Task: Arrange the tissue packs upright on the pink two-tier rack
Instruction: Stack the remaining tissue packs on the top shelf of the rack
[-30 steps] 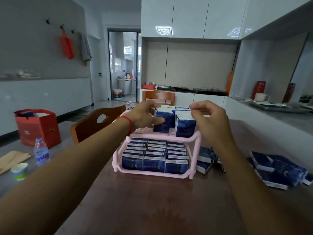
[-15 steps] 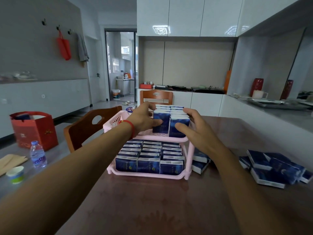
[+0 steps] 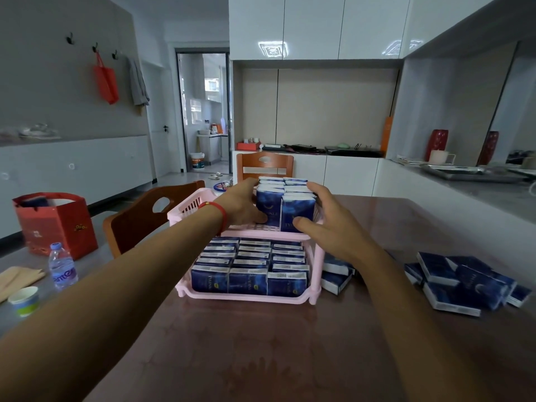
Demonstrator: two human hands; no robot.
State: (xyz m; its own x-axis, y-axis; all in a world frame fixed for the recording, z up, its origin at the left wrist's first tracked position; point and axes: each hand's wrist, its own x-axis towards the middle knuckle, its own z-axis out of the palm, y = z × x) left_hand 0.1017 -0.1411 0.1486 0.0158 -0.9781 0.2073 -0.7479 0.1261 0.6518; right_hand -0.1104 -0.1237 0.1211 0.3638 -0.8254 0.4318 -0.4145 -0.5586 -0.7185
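The pink two-tier rack (image 3: 185, 211) stands mid-table. Its lower tier is filled with upright dark blue tissue packs (image 3: 248, 281). On the upper tier, two rows of upright packs (image 3: 298, 207) fill the right part; the left part is bare. My left hand (image 3: 240, 204) curls round the left side of this block, thumb on the front pack. My right hand (image 3: 330, 224) presses the block's right side with straight spread fingers, thumb touching the front of the right pack. Loose packs (image 3: 452, 282) lie in a pile at the right, and a few more (image 3: 336, 274) beside the rack.
Left of the dark table (image 3: 261, 343) are a water bottle (image 3: 61, 266), a paper cup (image 3: 24, 300) and a red gift bag (image 3: 55, 224). Wooden chairs stand at the left (image 3: 150, 216) and behind the rack (image 3: 264, 163). A white counter (image 3: 464, 198) runs along the right.
My right hand let go of the pack it pinched into the upper tier, opened and dropped to the block's right side. My left hand stayed at the left of the block.
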